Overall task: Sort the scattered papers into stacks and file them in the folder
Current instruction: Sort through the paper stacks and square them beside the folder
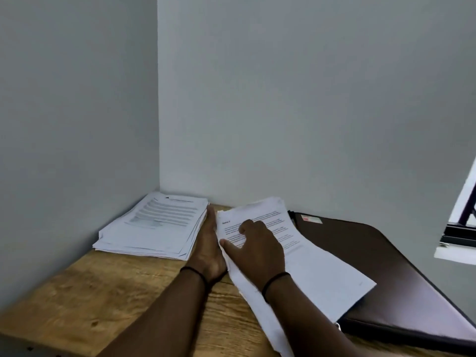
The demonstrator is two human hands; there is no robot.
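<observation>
Two paper stacks lie on the wooden table (108,300). The left stack (154,225) sits in the wall corner, printed text facing up. The right stack (304,256) lies askew, its right part overlapping the dark brown folder (386,266), which is closed and flat. My left hand (210,248) stands on edge between the stacks, fingers straight, against the right stack's left side. My right hand (255,251) rests on top of the right stack, fingers loosely bent and thumb spread toward its left edge.
Grey walls meet in a corner right behind the left stack and run close along the table's back edge. A window frame (461,228) and white sill sit at the far right beyond the folder. Bare wood shows at the front left.
</observation>
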